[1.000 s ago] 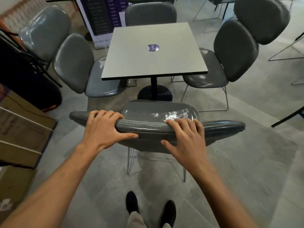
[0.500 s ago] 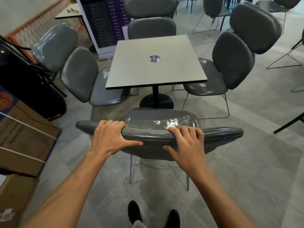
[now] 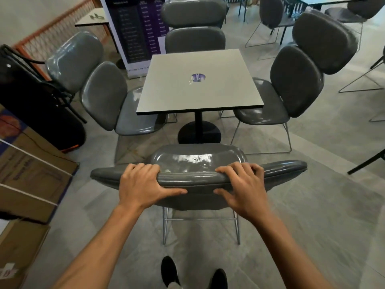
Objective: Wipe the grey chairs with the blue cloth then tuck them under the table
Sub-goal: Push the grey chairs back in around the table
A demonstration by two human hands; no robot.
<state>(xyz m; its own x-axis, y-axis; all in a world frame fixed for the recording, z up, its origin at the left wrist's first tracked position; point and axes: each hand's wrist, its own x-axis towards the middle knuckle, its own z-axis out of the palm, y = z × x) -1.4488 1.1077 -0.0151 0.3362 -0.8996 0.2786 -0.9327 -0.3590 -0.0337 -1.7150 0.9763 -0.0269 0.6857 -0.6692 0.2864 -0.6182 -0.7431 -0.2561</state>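
Note:
A grey chair point(image 3: 198, 159) stands right in front of me, its seat facing the square grey table point(image 3: 198, 88). My left hand point(image 3: 141, 184) grips the top of its backrest, fingers over the front and thumb behind. My right hand point(image 3: 243, 186) grips the same backrest further right in the same way. The seat's front edge lies just short of the table's black round base point(image 3: 199, 132). No blue cloth shows in the head view.
Grey chairs stand at the table's left point(image 3: 108, 97), right point(image 3: 291, 86) and far side point(image 3: 194, 39). Cardboard boxes point(image 3: 31, 174) and a black object point(image 3: 31, 97) crowd the left. A purple sign board point(image 3: 137, 28) stands behind. More chairs and black legs lie at the right.
The view has lifted and pulled back, so the table and chairs appear lower and further off. Both hands keep their grip on the backrest; the right hand has slid slightly right.

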